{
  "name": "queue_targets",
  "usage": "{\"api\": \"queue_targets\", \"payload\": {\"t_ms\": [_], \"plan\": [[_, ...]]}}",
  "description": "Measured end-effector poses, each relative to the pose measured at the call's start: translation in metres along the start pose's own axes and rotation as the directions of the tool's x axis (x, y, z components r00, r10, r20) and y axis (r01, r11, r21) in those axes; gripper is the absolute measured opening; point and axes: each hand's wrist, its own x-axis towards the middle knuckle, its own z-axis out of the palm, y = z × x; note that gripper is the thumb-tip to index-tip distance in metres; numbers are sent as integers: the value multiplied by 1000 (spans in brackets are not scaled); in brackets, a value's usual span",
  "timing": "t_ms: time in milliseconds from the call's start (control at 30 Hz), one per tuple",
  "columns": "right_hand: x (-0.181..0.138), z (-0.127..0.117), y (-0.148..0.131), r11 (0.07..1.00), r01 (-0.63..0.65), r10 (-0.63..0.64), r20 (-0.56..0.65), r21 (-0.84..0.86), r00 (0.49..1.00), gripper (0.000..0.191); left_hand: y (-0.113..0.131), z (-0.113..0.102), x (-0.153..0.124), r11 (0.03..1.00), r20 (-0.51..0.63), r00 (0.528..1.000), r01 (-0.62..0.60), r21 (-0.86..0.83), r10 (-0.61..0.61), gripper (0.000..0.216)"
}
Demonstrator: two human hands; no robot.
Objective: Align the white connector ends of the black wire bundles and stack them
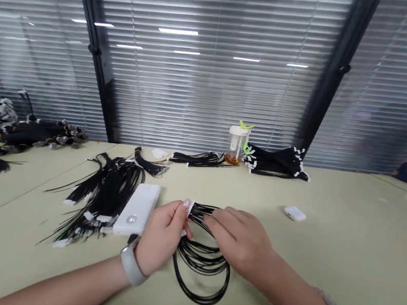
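Between my hands is a bundle of thin black cables [204, 264], looped downward above the table. My left hand [164, 232] is closed, its thumb pressed on a white connector [190, 208] at the cables' upper end. On the other side, my right hand [243, 240] has its fingers bent over the strands just right of that connector. Its fingertips and thumb are partly hidden behind the hand and cables. A white power bank [138, 209] lies directly left of my left hand, with a black plug near the wrist.
Black cables with white ends [103, 193] are heaped left of the power bank. Further bundles [276, 160] lie at the back beside a clear cup [236, 145]. A white earphone case [295, 213] rests on the right; more cable piles [35, 132] are far left.
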Motion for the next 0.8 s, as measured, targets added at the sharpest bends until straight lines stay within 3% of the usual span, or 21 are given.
{"api": "queue_targets", "payload": {"t_ms": [167, 333, 400, 500, 533, 567, 633, 667, 733, 800], "plan": [[3, -4, 1, 963, 252, -255, -23, -100, 967, 17, 2, 0, 1, 997, 55, 996, 72, -35, -70, 42], [1, 5, 0, 956, 288, -290, -14, -62, 957, 17, -1, 0, 2, 993, 104, 988, 120, -24, -117, 42], [0, 7, 1, 983, 180, -180, 6, 43, 984, 17, -2, -1, 3, 993, 111, 988, 113, -22, -110, 41], [2, 5, 2, 963, -153, 141, 72, 221, 987, 11, -1, -3, 5, 997, 98, 993, 71, -20, -68, 40], [3, 3, 2, 924, -267, 245, 111, 273, 963, 14, 0, -4, 6, 999, 87, 995, 44, -20, -42, 39], [5, 0, 1, 882, -355, 320, 161, 311, 934, 30, 1, -4, 6, 1000, 76, 997, 15, -16, -13, 38], [9, -3, -2, 805, -467, 379, 289, 365, 879, 55, 3, -6, 7, 999, 58, 998, -36, -1, 36, 36], [11, -4, -2, 772, -507, 387, 349, 384, 853, 53, 5, -6, 7, 999, 56, 997, -50, 3, 50, 34], [15, -5, 0, 694, -585, 442, 393, 421, 807, 28, 10, -8, 6, 999, 76, 996, -53, 1, 53, 24], [19, -8, 7, 509, -665, 619, 304, 547, 724, 16, 17, -12, 3, 1000, 163, 986, -13, 13, 10, 10]]}}
